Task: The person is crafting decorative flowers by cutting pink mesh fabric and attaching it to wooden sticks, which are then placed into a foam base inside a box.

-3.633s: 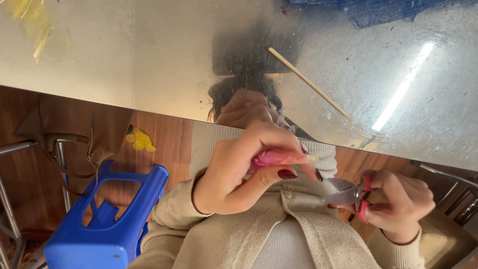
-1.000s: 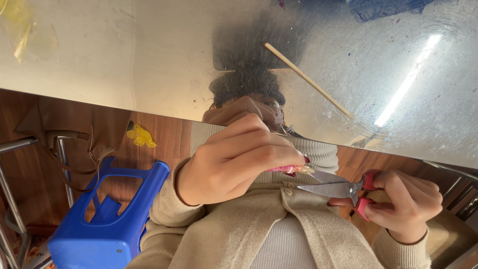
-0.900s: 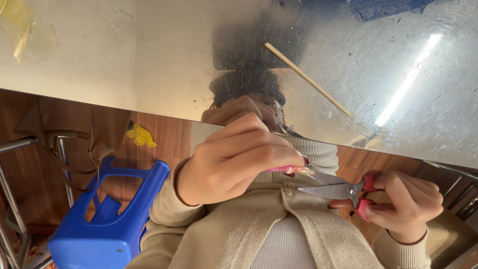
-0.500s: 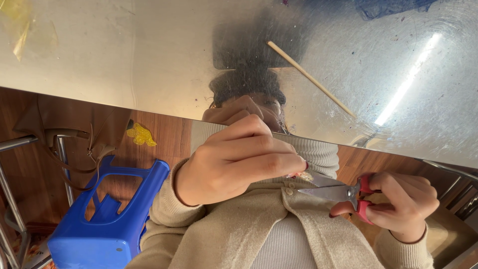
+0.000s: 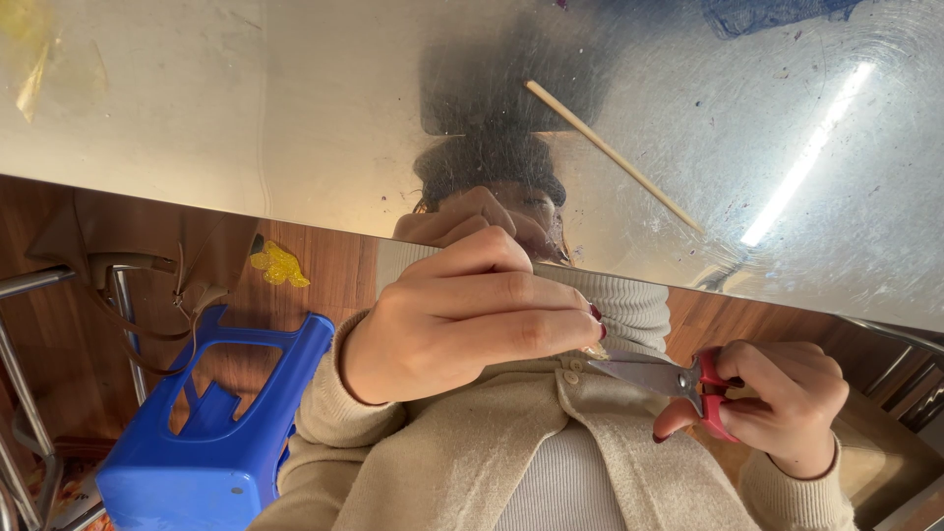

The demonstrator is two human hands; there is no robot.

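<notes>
My left hand [image 5: 462, 320] is closed in front of my chest, fingers pinched on a small piece that they hide almost fully; only a pale tip [image 5: 596, 350] shows at the fingertips. My right hand [image 5: 777, 408] grips a pair of red-handled scissors [image 5: 654, 376]. Their metal blades point left, and the tips touch or nearly touch the pinched piece. Both hands hover over my beige cardigan [image 5: 472, 462], just below the edge of the shiny metal table [image 5: 295, 108].
A thin wooden stick [image 5: 610, 152] lies on the table, with a yellow scrap [image 5: 34, 74] far left and blue material [image 5: 777, 15] at the top right. A blue plastic stool [image 5: 211, 433], a yellow scrap [image 5: 278, 265] and metal chair legs [image 5: 29, 393] are on the wooden floor.
My left hand has rolled over the pink piece it held, which now barely shows. The scissors have stayed at the fingertips, shifting only slightly.
</notes>
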